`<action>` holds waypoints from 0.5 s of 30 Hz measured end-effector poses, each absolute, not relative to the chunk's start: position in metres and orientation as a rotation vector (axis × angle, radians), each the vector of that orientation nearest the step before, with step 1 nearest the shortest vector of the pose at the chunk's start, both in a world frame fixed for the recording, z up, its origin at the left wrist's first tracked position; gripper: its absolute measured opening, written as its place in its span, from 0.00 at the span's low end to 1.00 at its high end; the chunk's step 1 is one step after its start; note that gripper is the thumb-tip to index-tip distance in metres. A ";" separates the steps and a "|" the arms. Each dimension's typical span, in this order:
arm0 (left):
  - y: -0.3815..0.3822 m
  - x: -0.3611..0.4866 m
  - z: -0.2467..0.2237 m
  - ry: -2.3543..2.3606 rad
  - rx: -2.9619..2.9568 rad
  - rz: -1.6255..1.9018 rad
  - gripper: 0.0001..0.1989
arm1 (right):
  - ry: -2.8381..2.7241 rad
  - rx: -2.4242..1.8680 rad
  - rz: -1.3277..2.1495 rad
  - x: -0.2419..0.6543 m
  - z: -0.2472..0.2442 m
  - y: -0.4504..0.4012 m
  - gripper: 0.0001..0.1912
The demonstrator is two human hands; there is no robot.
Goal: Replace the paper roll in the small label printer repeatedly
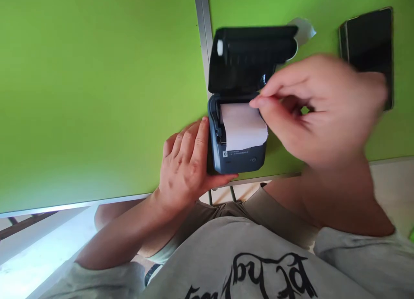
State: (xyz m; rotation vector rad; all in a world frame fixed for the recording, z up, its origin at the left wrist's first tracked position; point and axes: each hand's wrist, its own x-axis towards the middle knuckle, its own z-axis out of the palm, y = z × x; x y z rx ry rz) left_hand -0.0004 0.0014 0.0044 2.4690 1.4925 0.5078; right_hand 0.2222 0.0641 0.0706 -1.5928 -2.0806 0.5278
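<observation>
A small dark blue-grey portable printer (239, 163) sits near the table's front edge with its black lid (249, 61) swung up and back. In its bay is a white paper roll (242, 118), whose loose end hangs over the front face. My left hand (186, 161) steadies the printer, fingers along its left side and thumb along its near edge. Over the bay's right rear corner, my right hand (323, 105) is slightly blurred, thumb and forefinger brought together in a pinch. Whether the fingertips hold anything is too small to tell.
A dark phone-like device (371, 44) lies at the right on the green table (97, 96). Behind the lid is a scrap of white paper (304, 30). A grey metal seam (202, 36) runs across the tabletop behind the printer.
</observation>
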 end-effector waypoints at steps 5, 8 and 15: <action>0.002 -0.002 0.006 1.423 2.512 0.527 0.49 | -2.292 -1.577 0.448 0.213 0.064 0.064 0.04; 0.003 -0.002 0.007 1.418 2.531 0.537 0.49 | -2.402 -1.640 0.491 0.213 0.066 0.064 0.11; 0.004 -0.002 0.007 1.405 2.536 0.529 0.49 | -2.571 -1.652 0.458 0.212 0.068 0.071 0.19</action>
